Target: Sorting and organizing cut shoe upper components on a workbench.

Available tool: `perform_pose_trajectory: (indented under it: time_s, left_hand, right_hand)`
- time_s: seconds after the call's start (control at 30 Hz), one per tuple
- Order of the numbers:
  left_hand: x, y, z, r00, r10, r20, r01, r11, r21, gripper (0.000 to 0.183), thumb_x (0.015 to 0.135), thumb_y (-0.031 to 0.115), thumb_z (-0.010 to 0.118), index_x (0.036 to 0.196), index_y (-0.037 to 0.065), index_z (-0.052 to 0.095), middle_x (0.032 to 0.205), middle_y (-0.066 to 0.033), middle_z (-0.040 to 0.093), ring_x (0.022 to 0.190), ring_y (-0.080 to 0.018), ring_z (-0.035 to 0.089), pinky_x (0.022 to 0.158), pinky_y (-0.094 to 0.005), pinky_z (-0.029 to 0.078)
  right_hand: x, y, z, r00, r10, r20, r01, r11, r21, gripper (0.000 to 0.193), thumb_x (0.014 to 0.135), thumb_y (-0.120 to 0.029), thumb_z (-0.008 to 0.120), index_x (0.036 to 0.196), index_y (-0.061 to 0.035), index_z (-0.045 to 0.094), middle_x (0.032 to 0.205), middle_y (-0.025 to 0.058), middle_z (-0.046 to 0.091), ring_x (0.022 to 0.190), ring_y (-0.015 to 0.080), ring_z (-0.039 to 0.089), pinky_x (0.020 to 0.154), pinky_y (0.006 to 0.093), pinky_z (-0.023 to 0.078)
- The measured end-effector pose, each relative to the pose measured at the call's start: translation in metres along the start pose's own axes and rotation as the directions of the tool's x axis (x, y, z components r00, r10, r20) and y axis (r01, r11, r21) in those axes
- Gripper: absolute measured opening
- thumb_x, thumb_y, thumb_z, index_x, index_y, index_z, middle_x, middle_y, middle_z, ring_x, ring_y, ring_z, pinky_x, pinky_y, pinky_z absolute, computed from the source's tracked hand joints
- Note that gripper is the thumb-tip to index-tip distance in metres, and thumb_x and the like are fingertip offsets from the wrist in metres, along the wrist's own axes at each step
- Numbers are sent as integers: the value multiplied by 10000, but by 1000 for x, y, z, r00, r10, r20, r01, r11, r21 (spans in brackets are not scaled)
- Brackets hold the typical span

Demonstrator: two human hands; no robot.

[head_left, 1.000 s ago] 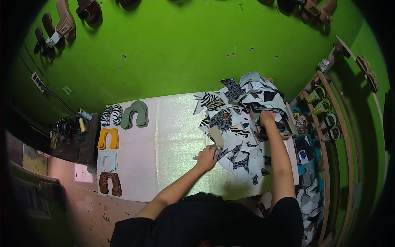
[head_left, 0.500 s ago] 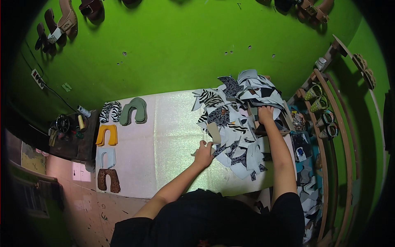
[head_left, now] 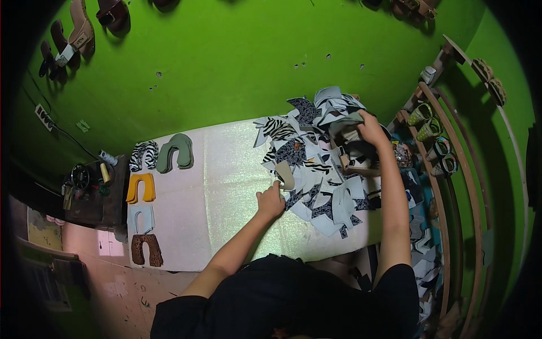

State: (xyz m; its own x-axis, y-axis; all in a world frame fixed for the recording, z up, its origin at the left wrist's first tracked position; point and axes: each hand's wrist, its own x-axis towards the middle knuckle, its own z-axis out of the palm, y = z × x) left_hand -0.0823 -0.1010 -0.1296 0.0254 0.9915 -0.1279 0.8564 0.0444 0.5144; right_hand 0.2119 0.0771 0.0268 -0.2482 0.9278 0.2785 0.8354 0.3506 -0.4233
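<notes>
At the far right of the table, my right hand (head_left: 371, 131) is closed on a grey-green cut piece of material (head_left: 345, 122) above an open box (head_left: 363, 171). Its thumb and fingers pinch the edge of that piece. My left hand (head_left: 271, 201) rests near the left side of a heap of scraps (head_left: 339, 200), its index finger stretched out beside a curved tan piece (head_left: 285, 174). Nothing shows in the left hand. White, zebra-striped and black patterned offcuts make up the heap, and some lie against the box.
On the table's left lie stacked U-shaped pieces: zebra (head_left: 144, 155), green (head_left: 179, 150), yellow (head_left: 141, 187), pale (head_left: 140, 218) and leopard-patterned (head_left: 147, 250). A dark stand with thread spools (head_left: 107, 158) is farther left. A wooden rack with sandals (head_left: 432, 135) borders the right.
My right hand has lifted from within the box toward its far edge, bringing up the grey-green piece. My left hand's index finger has straightened beside the tan piece. The whole view has shifted slightly.
</notes>
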Motion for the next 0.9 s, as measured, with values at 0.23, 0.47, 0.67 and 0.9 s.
perform_pose_trajectory:
  time_s: [0.23, 0.47, 0.67, 0.9]
  left_hand:
    - [4, 1, -25, 995, -6, -100, -13, 982, -189, 433, 741, 186, 479, 1150, 60, 414, 910, -165, 601, 870, -323, 569, 785, -451, 341]
    - [7, -2, -34, 995, -36, -90, 13, 969, -247, 410, 761, 221, 486, 1134, 67, 415, 924, -188, 601, 879, -341, 566, 793, -453, 354]
    - [5, -19, -34, 991, -130, -37, 115, 955, -274, 385, 792, 273, 487, 1109, 58, 451, 926, -201, 598, 892, -346, 565, 797, -458, 366]
    - [7, -18, -25, 988, -146, -44, 129, 951, -280, 368, 808, 294, 486, 1103, 75, 469, 999, -184, 579, 943, -325, 551, 808, -449, 366]
  right_hand:
    - [12, -68, -25, 993, 69, 92, -98, 923, 372, 255, 746, -68, 527, 978, 35, 518, 742, 110, 602, 624, 169, 600, 615, 296, 472]
    - [-7, -82, 39, 867, 97, 488, -463, 515, 721, 254, 790, -223, 596, 834, 23, 551, 686, 66, 571, 636, 162, 596, 578, 270, 480]
    - [-30, -24, 99, 980, 145, -135, -106, 959, 262, 236, 650, -118, 595, 832, 31, 606, 793, 163, 606, 661, 267, 585, 638, 322, 471]
    - [-43, -13, 87, 958, 283, -40, -276, 952, 136, 175, 694, -180, 574, 765, -32, 634, 698, 136, 618, 695, 269, 600, 653, 345, 454]
